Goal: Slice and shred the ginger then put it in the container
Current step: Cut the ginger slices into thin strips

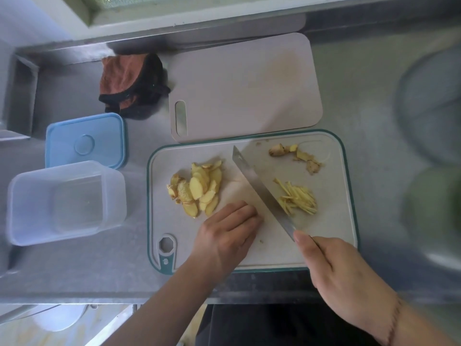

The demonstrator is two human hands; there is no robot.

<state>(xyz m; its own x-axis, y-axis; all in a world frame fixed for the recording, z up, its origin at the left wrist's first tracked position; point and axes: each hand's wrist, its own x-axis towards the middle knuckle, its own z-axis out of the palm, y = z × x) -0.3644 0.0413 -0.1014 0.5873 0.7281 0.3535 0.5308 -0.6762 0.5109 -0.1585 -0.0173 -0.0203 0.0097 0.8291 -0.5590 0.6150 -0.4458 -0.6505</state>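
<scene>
Head view: we see the right hand (349,278) with its grip wrapped round the handle of a knife (262,191), whose blade slants across the teal-edged cutting board (346,196). The left hand (224,236) rests on the board beside the blade, fingers curled under; we cannot tell whether its grip holds any ginger. Ginger slices (197,188) lie piled left of the blade, ginger shreds (298,198) right of it, and trimmings (296,156) near the board's far edge. The clear container (62,203) stands open on the worktop (369,121), well left of the board, its blue lid (84,143) just behind it.
</scene>
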